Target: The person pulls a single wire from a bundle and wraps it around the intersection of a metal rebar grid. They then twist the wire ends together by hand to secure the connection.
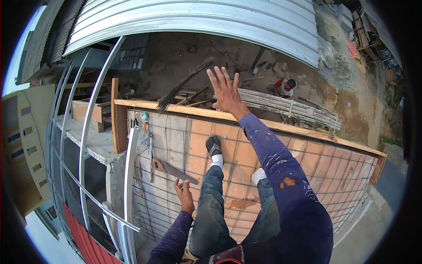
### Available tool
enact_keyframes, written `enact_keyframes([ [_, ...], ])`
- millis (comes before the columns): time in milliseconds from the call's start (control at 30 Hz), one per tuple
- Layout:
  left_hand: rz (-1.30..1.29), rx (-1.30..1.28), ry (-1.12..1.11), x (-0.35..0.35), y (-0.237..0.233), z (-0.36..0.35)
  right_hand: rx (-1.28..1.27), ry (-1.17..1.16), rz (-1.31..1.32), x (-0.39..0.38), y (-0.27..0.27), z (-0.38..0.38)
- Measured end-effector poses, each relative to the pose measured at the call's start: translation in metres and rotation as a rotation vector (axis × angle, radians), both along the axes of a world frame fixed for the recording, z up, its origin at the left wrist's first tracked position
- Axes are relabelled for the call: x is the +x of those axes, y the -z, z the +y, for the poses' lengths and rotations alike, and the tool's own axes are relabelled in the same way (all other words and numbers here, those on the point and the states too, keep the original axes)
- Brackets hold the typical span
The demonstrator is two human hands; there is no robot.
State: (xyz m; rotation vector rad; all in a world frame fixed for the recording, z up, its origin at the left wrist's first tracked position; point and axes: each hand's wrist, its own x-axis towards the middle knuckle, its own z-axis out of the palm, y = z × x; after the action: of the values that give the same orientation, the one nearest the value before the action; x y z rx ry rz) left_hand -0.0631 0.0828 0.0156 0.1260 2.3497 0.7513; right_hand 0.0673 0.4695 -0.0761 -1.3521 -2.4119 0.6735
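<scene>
My right hand [227, 93] is stretched out over the wooden edge board [281, 128], fingers spread and nothing in them. Just left of its fingertips is a stick broom [184, 84], apart from the hand. The broom's bristle end overlaps the edge board in this view, and its bound end points up and right over the ground below. My left hand [184, 196] is low beside my leg, fingers apart and holding nothing. Close to it, a handsaw [173, 170] with a wooden handle lies on the rebar grid [237, 163].
I stand on the grid over plywood panels. A tape measure [143, 116] and a long metal tool [151, 154] lie at the left. Curved metal rails [93, 105] rise beyond. Past the edge board is a drop, with a person [283, 88] below beside stacked poles [290, 108].
</scene>
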Motion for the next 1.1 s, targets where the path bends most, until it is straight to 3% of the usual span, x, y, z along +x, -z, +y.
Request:
enact_keyframes([
  [67, 0.067, 0.097, 0.25, -0.034, -0.009, 0.005, 0.139, -0.281, 0.119, -0.115, 0.004, 0.014],
  [100, 0.128, 0.058, 0.298, -0.039, -0.005, 0.002, 0.256, -0.306, 0.396, -0.185, 0.008, 0.012],
  [133, 0.215, -0.003, 0.392, -0.047, 0.01, -0.017, 0.124, -0.336, 0.646, -0.258, 0.001, 0.001],
  [167, 0.181, -0.001, 0.261, -0.045, 0.016, -0.027, 0.256, -0.339, 0.754, -0.308, -0.028, -0.017],
  [233, 0.136, -0.018, 0.075, -0.045, 0.026, -0.051, -0.087, -0.513, 1.096, -0.388, -0.063, -0.084],
  [267, 0.12, -0.015, -0.1, -0.044, 0.025, -0.075, -0.062, -0.521, 1.219, -0.407, -0.08, -0.124],
  [300, 0.109, 0.018, -0.278, -0.042, 0.026, -0.088, -0.213, -0.574, 1.219, -0.414, -0.093, -0.162],
  [400, 0.454, -0.001, -0.425, -0.056, -0.02, -0.085, -0.71, -0.752, 1.02, -0.373, -0.125, -0.214],
  [433, 0.594, -0.037, -0.471, -0.064, -0.046, -0.076, -0.852, -0.796, 0.808, -0.357, -0.124, -0.217],
  [500, 0.708, 0.086, -0.474, -0.085, -0.079, -0.068, -1.046, -0.762, 0.754, -0.323, -0.118, -0.211],
  [533, 0.602, 0.181, -0.448, -0.094, -0.095, -0.062, -1.207, -0.752, 0.722, -0.299, -0.117, -0.203],
  [567, 0.347, 0.274, -0.406, -0.106, -0.111, -0.049, -1.255, -0.766, 0.532, -0.279, -0.124, -0.189],
  [600, 0.053, 0.375, -0.352, -0.111, -0.128, -0.027, -1.365, -0.79, 0.506, -0.262, -0.117, -0.185],
  [667, -0.496, 0.654, -0.214, -0.123, -0.136, 0.02, -1.516, -0.734, 0.437, -0.217, -0.155, -0.166],
  [733, -0.81, 0.732, -0.197, -0.1, -0.137, 0.057, -1.396, -0.896, 0.266, -0.188, -0.131, -0.158],
  [800, -0.894, 0.733, -0.158, -0.076, -0.124, 0.076, -1.191, -0.784, -0.093, -0.154, -0.191, -0.121],
  [833, -0.89, 0.752, -0.164, -0.062, -0.133, 0.091, -1.246, -0.656, 0.108, -0.132, -0.191, -0.117],
  [867, -0.89, 0.757, -0.17, -0.05, -0.143, 0.1, -0.91, -0.488, 0.132, -0.101, -0.192, -0.104],
  [933, -0.942, 0.82, -0.185, -0.021, -0.142, 0.107, -0.644, -0.144, 0.158, -0.036, -0.246, -0.093],
  [1000, -1.066, 0.957, -0.35, 0.006, -0.149, 0.122, -0.74, -0.303, 0.126, 0.039, -0.299, -0.107],
  [1067, -1.108, 0.954, -0.303, 0.031, -0.145, 0.131, -0.691, -0.506, 0.088, 0.098, -0.34, -0.137],
  [1100, -1.118, 0.924, -0.289, 0.043, -0.143, 0.134, -0.682, -0.476, 0.093, 0.121, -0.352, -0.156],
])
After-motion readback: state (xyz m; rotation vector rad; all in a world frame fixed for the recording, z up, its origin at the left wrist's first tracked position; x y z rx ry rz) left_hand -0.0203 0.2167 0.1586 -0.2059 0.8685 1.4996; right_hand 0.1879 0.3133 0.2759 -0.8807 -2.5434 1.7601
